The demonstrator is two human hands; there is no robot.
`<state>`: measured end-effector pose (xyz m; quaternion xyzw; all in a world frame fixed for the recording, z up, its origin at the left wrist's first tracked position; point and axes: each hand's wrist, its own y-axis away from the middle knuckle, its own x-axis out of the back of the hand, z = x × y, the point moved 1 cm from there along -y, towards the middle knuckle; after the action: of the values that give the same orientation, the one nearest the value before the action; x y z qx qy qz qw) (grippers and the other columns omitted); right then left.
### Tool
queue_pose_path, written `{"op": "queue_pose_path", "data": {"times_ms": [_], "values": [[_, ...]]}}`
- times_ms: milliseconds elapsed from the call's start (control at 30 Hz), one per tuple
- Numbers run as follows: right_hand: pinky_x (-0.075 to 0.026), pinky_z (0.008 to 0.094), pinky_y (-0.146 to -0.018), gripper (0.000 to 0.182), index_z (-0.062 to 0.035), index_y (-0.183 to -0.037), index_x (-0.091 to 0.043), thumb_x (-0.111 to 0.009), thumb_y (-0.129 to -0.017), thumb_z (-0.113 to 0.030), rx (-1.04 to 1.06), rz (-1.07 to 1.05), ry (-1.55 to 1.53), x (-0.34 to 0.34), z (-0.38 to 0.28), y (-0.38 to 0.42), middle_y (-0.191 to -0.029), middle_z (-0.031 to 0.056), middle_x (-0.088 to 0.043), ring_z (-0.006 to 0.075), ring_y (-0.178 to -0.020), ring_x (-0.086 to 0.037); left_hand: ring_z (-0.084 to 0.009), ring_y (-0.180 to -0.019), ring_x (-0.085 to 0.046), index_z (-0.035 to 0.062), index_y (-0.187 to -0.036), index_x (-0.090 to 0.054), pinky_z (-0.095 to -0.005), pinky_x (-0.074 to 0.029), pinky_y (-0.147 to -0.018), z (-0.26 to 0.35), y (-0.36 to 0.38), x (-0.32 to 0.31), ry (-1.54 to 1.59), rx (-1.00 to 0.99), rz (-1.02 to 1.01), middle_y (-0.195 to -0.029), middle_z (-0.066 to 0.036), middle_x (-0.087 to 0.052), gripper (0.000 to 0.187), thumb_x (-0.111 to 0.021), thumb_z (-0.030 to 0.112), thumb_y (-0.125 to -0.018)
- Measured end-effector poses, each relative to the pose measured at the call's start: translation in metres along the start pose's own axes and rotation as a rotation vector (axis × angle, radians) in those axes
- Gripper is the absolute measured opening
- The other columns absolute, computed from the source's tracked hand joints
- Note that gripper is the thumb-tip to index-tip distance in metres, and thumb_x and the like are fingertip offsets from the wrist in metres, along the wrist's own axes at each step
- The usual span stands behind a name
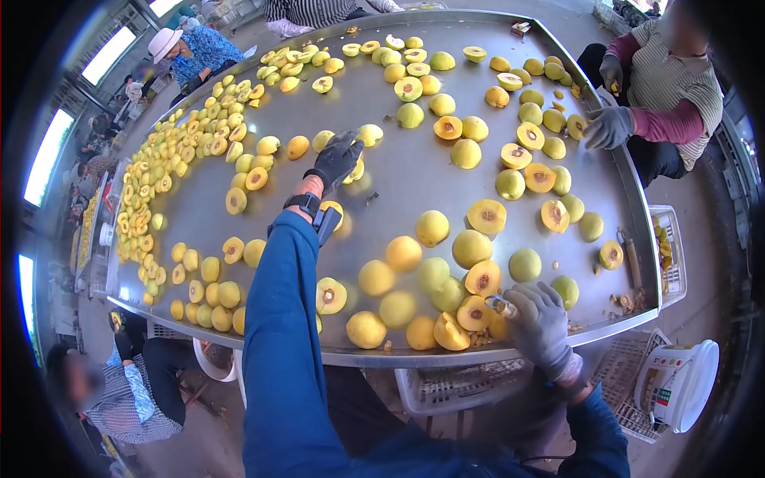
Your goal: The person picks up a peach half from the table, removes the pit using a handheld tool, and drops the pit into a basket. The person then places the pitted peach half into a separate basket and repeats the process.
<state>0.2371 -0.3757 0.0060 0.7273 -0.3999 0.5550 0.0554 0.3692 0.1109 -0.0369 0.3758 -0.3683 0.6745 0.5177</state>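
My left hand (336,162), in a dark glove, reaches across the middle of the metal table (414,191). Its fingers are over a yellow fruit half (356,172), mostly hidden by the glove; contact is unclear. My right hand (539,325), in a grey glove, is at the near edge, closed round a small tool (501,306) whose tip points left. Just left of it lie cut fruit halves (473,313) with brown centres. Whole yellow and green fruit (472,248) lie between my hands.
Many fruit halves (183,139) cover the table's left side. A person (669,88) works at the right, others at the far left and lower left. A raised rim edges the table. Crates (458,386) and a white bucket (677,386) stand below the near edge.
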Motion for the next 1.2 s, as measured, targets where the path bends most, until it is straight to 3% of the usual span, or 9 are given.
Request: {"op": "queue_pose_path", "data": {"times_ms": [133,233,400,567,700,867,1000,1167,1200], "values": [[-0.043,0.0469,-0.097,0.037,-0.0072,-0.11,-0.058,-0.069,-0.076,-0.011,0.003,0.008,0.005,0.002,-0.001,-0.002,-0.108,0.0106,-0.065,0.0299,-0.102,-0.063,-0.0256,-0.143,-0.029,0.0075,-0.142,-0.044,-0.0351,-0.024,-0.115,-0.015,0.016,-0.018,0.323,0.03,-0.089,-0.152,-0.014,-0.034,0.045,-0.044,0.021,-0.099],[-0.043,0.0466,-0.096,0.038,-0.0071,-0.11,-0.057,-0.07,-0.074,-0.009,0.012,0.019,0.006,0.0,-0.001,-0.001,-0.108,0.0102,-0.065,0.0301,-0.102,-0.063,-0.0291,-0.143,-0.028,0.0067,-0.142,-0.045,-0.0377,-0.021,-0.117,0.012,0.058,-0.016,0.219,-0.308,-0.163,-0.152,-0.017,-0.034,0.048,-0.046,0.021,-0.096],[-0.044,0.0465,-0.096,0.043,-0.0074,-0.113,-0.056,-0.071,-0.072,-0.007,0.026,0.038,-0.004,0.0,0.0,0.003,-0.108,0.0103,-0.064,0.031,-0.102,-0.062,-0.0211,-0.141,-0.033,0.0025,-0.147,-0.034,-0.0348,-0.024,-0.116,0.085,0.119,0.004,0.704,-0.13,-0.538,-0.152,-0.011,-0.037,0.055,-0.047,0.012,-0.095],[-0.043,0.0471,-0.098,0.039,-0.007,-0.114,-0.056,-0.068,-0.076,-0.009,0.041,0.047,-0.008,0.002,0.0,0.007,-0.108,0.0108,-0.064,0.0301,-0.103,-0.062,-0.0221,-0.136,-0.04,0.0017,-0.144,-0.038,-0.0352,-0.029,-0.114,0.074,0.15,-0.006,0.743,-0.042,-0.41,-0.145,-0.014,-0.045,0.053,-0.048,0.013,-0.094],[-0.043,0.0461,-0.098,0.034,-0.0065,-0.113,-0.057,-0.065,-0.08,-0.011,0.039,0.039,0.005,0.0,0.002,0.01,-0.107,0.0115,-0.065,0.0302,-0.102,-0.062,-0.0276,-0.132,-0.046,0.003,-0.141,-0.043,-0.0378,-0.034,-0.111,0.078,0.173,-0.007,0.2,-0.051,-0.225,-0.14,-0.017,-0.05,0.053,-0.057,0.024,-0.094],[-0.044,0.0458,-0.096,0.032,-0.0066,-0.112,-0.058,-0.064,-0.081,-0.013,0.036,0.059,0.017,0.002,-0.001,0.014,-0.105,0.0121,-0.065,0.0307,-0.101,-0.063,-0.0355,-0.112,-0.057,0.0091,-0.13,-0.055,-0.0437,-0.043,-0.1,0.097,0.187,-0.023,0.199,-0.12,0.007,-0.12,-0.02,-0.061,0.045,-0.064,0.022,-0.088],[-0.046,0.0443,-0.091,0.033,-0.0075,-0.112,-0.058,-0.065,-0.081,-0.013,0.067,0.142,0.022,0.004,-0.005,0.013,-0.103,0.0129,-0.066,0.0308,-0.099,-0.063,-0.0344,-0.106,-0.061,0.007,-0.125,-0.059,-0.0415,-0.048,-0.094,0.104,0.196,-0.013,0.314,-0.107,0.096,-0.117,-0.019,-0.063,0.045,-0.069,0.013,-0.081],[-0.051,0.0396,-0.073,0.034,-0.0034,-0.116,-0.056,-0.067,-0.087,-0.018,-0.36,0.233,-0.586,0.0,-0.068,0.025,-0.094,0.0176,-0.065,0.0368,-0.086,-0.065,-0.0244,-0.109,-0.062,0.0009,-0.128,-0.055,-0.0352,-0.048,-0.096,0.167,0.247,0.017,0.788,-0.023,0.101,-0.119,-0.014,-0.063,0.047,-0.069,0.01,-0.083],[-0.052,0.0366,-0.072,0.035,-0.0016,-0.118,-0.054,-0.066,-0.091,-0.021,-0.33,0.297,-0.644,-0.014,-0.075,0.027,-0.088,0.0174,-0.064,0.0332,-0.08,-0.067,-0.0231,-0.109,-0.061,0.0003,-0.129,-0.054,-0.0347,-0.048,-0.097,0.185,0.264,0.017,0.92,0.011,0.069,-0.119,-0.013,-0.063,0.048,-0.069,0.01,-0.084]]}}
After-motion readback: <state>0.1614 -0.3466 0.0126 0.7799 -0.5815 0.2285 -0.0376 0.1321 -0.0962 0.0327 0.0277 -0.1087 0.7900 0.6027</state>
